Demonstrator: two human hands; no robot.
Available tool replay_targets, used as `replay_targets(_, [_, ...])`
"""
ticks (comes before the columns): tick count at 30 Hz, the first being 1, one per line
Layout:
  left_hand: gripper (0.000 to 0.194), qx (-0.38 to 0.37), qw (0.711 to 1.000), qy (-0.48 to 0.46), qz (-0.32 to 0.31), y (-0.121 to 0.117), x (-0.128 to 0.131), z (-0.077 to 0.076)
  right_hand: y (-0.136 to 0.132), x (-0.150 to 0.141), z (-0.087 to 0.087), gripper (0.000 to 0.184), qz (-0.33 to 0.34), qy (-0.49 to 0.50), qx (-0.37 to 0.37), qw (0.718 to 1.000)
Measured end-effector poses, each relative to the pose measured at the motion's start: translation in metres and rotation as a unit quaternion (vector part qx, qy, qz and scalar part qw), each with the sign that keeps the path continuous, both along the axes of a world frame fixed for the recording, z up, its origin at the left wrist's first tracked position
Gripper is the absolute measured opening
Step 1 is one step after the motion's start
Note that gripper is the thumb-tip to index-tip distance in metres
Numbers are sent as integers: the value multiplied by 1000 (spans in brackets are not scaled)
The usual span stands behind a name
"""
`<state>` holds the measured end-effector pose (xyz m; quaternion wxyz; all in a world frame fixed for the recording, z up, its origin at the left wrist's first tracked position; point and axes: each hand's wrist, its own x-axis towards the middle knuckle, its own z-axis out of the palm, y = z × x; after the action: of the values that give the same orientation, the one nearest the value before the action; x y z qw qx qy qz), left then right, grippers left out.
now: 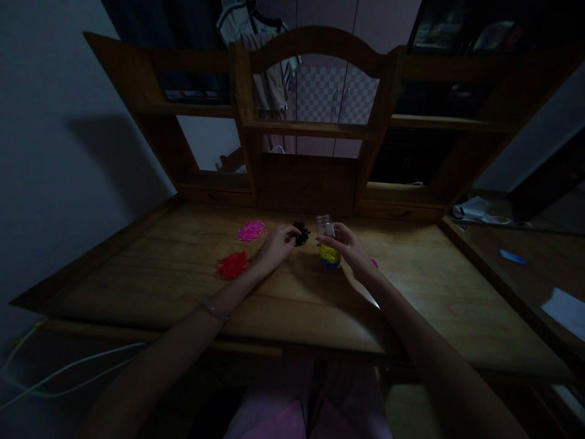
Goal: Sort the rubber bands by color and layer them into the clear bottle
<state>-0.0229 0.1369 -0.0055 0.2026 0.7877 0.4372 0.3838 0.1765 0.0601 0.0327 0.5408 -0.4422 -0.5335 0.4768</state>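
My right hand is wrapped round a clear glass jar, tilted slightly, with yellow bits above blue ones in its lower part. The jar's neck points away from me and no lid shows on it. My left hand reaches to a small pile of black pieces, its fingertips pinched together at the near edge. Whatever lies between those fingertips is too small to make out. Left of that hand are a pile of pink pieces and a pile of red, thin pieces.
A magenta round thing shows partly behind my right wrist. The wooden desk has a raised shelf unit along its back. White cables hang at the lower left. Papers and a blue card lie on the right-hand surface.
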Motion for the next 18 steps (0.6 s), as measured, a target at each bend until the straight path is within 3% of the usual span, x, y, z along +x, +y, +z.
replay_targets(7, [33,-8,999,44,7,2,-1,1,-1,1,1,37,-9,-9,0,1000])
replay_targets(18, [33,-53,998,-7,28,1,0,0,-2,1,1,35,3,-8,1,1000])
